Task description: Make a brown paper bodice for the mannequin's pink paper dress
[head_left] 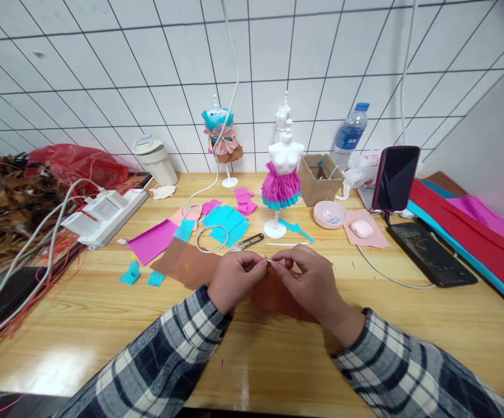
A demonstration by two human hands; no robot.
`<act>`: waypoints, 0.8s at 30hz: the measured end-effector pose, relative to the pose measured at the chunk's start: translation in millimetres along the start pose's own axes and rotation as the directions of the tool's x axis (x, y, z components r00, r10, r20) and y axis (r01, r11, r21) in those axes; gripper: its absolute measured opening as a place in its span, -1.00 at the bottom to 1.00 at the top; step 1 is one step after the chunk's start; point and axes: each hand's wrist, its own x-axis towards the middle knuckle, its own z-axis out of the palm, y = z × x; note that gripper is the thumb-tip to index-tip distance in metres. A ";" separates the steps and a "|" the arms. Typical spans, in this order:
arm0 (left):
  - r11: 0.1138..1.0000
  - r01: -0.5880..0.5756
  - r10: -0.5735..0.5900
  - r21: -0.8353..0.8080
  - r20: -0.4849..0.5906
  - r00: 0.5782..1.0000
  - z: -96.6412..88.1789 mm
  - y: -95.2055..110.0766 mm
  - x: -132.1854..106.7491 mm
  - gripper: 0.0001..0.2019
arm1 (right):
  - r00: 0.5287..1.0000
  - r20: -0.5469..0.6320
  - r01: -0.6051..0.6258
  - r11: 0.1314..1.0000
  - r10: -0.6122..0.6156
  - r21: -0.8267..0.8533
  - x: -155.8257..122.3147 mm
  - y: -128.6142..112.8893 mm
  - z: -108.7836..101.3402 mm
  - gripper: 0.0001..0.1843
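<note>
Now the left hand (233, 280) and right hand (310, 277) meet fingertip to fingertip, both pinched shut on a thin pale sliver (269, 260) lying left-to-right between them, over the brown crepe paper sheet (276, 297) on the near wooden counter (252, 360).

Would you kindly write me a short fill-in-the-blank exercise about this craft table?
The left hand and right hand pinch together above a ____ paper piece.
The water bottle has a ____ cap.
The small bowl of beads is ____.
Missing words: brown; blue; pink.
</note>
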 end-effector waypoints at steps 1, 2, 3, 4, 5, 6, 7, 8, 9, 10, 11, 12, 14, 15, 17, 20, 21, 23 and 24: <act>1.000 -0.004 0.004 0.004 0.009 1.000 0.3 0.0 -0.6 -0.76 | 1.000 0.027 -0.009 1.000 0.009 0.005 0.0 0.3 0.4 -0.88; 1.000 -0.008 0.008 0.011 0.017 1.000 0.8 0.2 -1.4 -0.76 | 0.999 0.045 -0.024 1.000 0.024 0.009 -0.1 0.6 1.0 -0.89; 1.000 -0.013 0.012 0.021 0.021 1.000 1.3 0.6 -2.2 -0.76 | 0.998 0.054 -0.037 0.999 0.037 0.014 -0.2 0.9 1.7 -0.89; 0.999 -0.019 0.018 0.033 0.022 1.000 1.9 1.0 -3.0 -0.76 | 0.997 0.061 -0.048 0.999 0.047 0.017 -0.3 1.1 2.5 -0.89; 0.999 -0.024 0.023 0.044 0.023 0.999 2.5 1.5 -3.6 -0.77 | 0.996 0.063 -0.058 0.998 0.056 0.019 -0.3 1.2 3.2 -0.89; 0.998 -0.030 0.029 0.049 0.026 0.999 3.1 1.9 -4.2 -0.77 | 0.996 0.063 -0.069 0.997 0.067 0.021 -0.1 1.1 3.9 -0.89; 0.998 -0.035 0.033 0.047 0.033 0.999 3.7 2.2 -4.5 -0.78 | 0.995 0.065 -0.083 0.996 0.081 0.025 0.1 0.9 4.6 -0.90; 0.999 -0.039 0.037 0.039 0.043 0.998 4.2 2.3 -4.7 -0.78 | 0.993 0.069 -0.102 0.994 0.099 0.035 0.4 0.5 5.2 -0.91; 0.999 -0.039 0.037 0.026 0.054 0.998 4.5 2.2 -4.9 -0.78 | 0.989 0.077 -0.129 0.990 0.124 0.054 0.8 -0.1 5.7 -0.92; 0.999 -0.034 0.034 0.009 0.065 0.997 4.7 2.1 -4.9 -0.78 | 0.984 0.087 -0.164 0.983 0.156 0.087 1.2 -0.8 6.1 -0.93; 1.000 -0.026 0.026 -0.010 0.072 0.997 4.8 1.9 -4.9 -0.77 | 0.976 0.098 -0.206 0.969 0.194 0.132 1.6 -1.6 6.5 -0.94; 0.999 -0.014 0.017 -0.031 0.077 0.997 4.7 1.8 -4.8 -0.76 | 0.966 0.112 -0.252 0.949 0.234 0.188 2.0 -2.4 6.9 -0.94; 0.997 0.007 -0.001 -0.077 0.083 0.997 4.3 1.8 -4.6 -0.75 | 0.942 0.140 -0.333 0.894 0.304 0.299 2.6 -3.9 7.7 -0.93; 0.995 0.014 -0.006 -0.101 0.082 0.997 4.1 1.8 -4.3 -0.75 | 0.932 0.150 -0.362 0.867 0.330 0.344 2.8 -4.3 8.3 -0.91; 0.989 0.019 -0.007 -0.146 0.083 0.997 3.8 1.9 -3.6 -0.74 | 0.918 0.144 -0.396 0.820 0.370 0.413 3.2 -4.2 9.9 -0.88; 0.982 0.023 -0.009 -0.189 0.073 0.997 4.0 1.8 -1.9 -0.73 | 0.900 0.117 -0.421 0.764 0.421 0.490 3.4 -2.3 12.7 -0.83; 0.980 0.028 -0.014 -0.197 0.069 0.997 4.0 1.7 -1.3 -0.73 | 0.895 0.110 -0.425 0.752 0.432 0.504 3.5 -1.6 13.3 -0.82; 0.977 0.041 -0.028 -0.210 0.067 0.997 4.1 1.6 -0.6 -0.72 | 0.889 0.108 -0.436 0.750 0.445 0.498 3.4 -0.7 13.0 -0.81; 0.976 0.048 -0.035 -0.212 0.068 0.997 4.0 1.6 -0.5 -0.71 | 0.889 0.105 -0.438 0.762 0.445 0.477 3.2 -0.6 12.1 -0.81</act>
